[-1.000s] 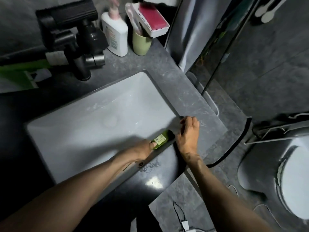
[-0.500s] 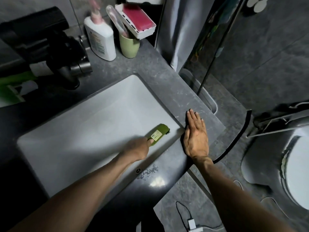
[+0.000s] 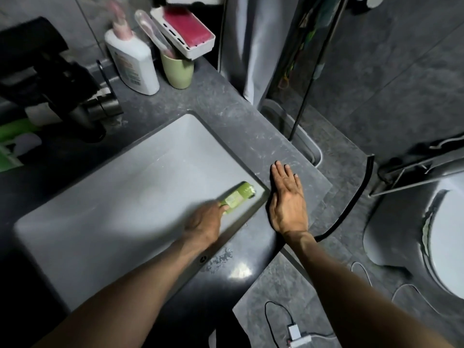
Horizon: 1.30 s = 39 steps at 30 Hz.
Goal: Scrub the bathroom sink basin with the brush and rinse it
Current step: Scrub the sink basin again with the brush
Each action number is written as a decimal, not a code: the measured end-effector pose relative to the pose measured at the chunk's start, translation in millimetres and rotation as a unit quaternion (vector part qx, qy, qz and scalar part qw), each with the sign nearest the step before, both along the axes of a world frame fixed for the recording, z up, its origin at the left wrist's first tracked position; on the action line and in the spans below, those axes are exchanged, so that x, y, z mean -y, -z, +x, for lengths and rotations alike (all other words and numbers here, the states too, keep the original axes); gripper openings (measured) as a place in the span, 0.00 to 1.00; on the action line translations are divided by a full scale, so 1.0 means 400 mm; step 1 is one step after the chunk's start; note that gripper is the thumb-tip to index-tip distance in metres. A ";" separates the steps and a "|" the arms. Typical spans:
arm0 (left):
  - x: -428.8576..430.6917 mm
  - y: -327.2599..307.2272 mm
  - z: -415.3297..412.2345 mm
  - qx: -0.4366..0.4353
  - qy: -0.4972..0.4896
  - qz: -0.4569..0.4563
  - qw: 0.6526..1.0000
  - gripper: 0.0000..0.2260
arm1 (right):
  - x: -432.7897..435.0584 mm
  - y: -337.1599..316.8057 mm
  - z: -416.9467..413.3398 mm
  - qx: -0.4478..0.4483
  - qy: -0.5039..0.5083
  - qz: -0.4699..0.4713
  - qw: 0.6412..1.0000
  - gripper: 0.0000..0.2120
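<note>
Green plastic is what I pick out first: the brush (image 3: 238, 197) lies inside the pale sink basin (image 3: 113, 197), close to its near right corner, with a light label on its back. My left hand (image 3: 204, 223) holds its near end, the fingers curled round the handle. The hand is blurred, so I cannot make out the grip in any detail, nor whether the bristles touch the basin wall.

My right hand (image 3: 287, 202) lies palm down on the grey stone worktop (image 3: 226, 114), just right of the basin's rim. Its fingers are straight and close together, pointing away from me and holding nothing.

At the far left of the worktop stands a black tap (image 3: 75, 101), reaching towards the basin. To its right, against the wall, stand a white pump bottle (image 3: 133, 64) and a light green cup (image 3: 177, 71) with a toothbrush case leaning in it. Beyond the cup a white soap dish (image 3: 188, 31) holds something pink-red.

Some wet spots glint on the near edge of the worktop. A black hose (image 3: 356, 194) curves down past the worktop's right end. A toilet (image 3: 449, 234) shows at the right edge, and on the floor near me lies a small white plug (image 3: 293, 331) with a thin cable.
</note>
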<state>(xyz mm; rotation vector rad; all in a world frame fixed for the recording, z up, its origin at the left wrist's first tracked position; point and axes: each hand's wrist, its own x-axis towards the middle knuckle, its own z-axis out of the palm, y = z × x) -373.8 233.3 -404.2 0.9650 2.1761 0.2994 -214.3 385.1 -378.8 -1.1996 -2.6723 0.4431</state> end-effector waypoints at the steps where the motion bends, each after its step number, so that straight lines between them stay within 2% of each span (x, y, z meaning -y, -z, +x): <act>1: 0.031 0.013 -0.024 -0.010 -0.039 -0.034 0.999 0.19 | 0.001 0.003 0.002 -0.001 -0.001 0.001 1.000 0.31; 4: 0.129 0.055 -0.112 -0.082 -0.073 -0.101 0.989 0.19 | -0.001 0.007 0.002 -0.003 0.002 0.010 1.000 0.30; 8: 0.219 0.066 -0.133 -0.137 -0.100 -0.069 0.983 0.18 | 0.003 0.008 -0.004 -0.006 0.004 0.014 1.000 0.30; 12: 0.248 0.080 -0.153 -0.128 -0.229 -0.068 0.963 0.19 | 0.006 0.006 -0.007 0.007 0.008 0.016 1.000 0.29; 14: 0.244 0.092 -0.168 -0.100 -0.246 -0.088 0.960 0.21 | 0.010 0.005 -0.009 0.012 0.008 0.017 1.000 0.29; 16: 0.222 0.095 -0.171 -0.068 -0.216 -0.110 0.968 0.17 | 0.011 0.003 -0.007 0.015 0.009 0.019 1.000 0.29; 18: 0.184 0.086 -0.152 -0.028 -0.158 -0.127 0.979 0.09 | 0.011 0.002 -0.007 0.017 0.010 0.020 1.000 0.29; 21: 0.120 0.063 -0.099 0.021 -0.106 -0.099 0.989 0.11 | 0.011 0.000 -0.006 0.022 0.007 0.018 1.000 0.30; 24: 0.080 0.054 -0.075 0.046 -0.062 -0.056 0.995 0.20 | 0.012 0.000 -0.008 0.024 0.011 0.017 1.000 0.29; 28: 0.033 0.014 -0.043 0.084 0.005 -0.001 0.996 0.17 | 0.011 0.001 -0.009 0.034 0.010 0.012 0.999 0.30; 31: -0.014 -0.019 -0.031 0.065 0.088 0.029 0.994 0.18 | 0.010 -0.006 -0.006 0.032 0.006 0.013 0.999 0.31; 34: -0.033 -0.037 -0.063 -0.002 0.128 0.033 0.991 0.17 | 0.010 -0.009 -0.007 0.027 0.005 0.013 1.000 0.32; 37: -0.046 -0.032 -0.096 -0.059 0.118 0.030 0.991 0.17 | 0.010 -0.007 -0.004 0.028 0.001 0.010 1.000 0.31; 39: -0.030 -0.002 -0.129 -0.050 0.052 0.017 0.997 0.16 | 0.009 -0.006 -0.003 0.030 0.000 0.012 0.999 0.31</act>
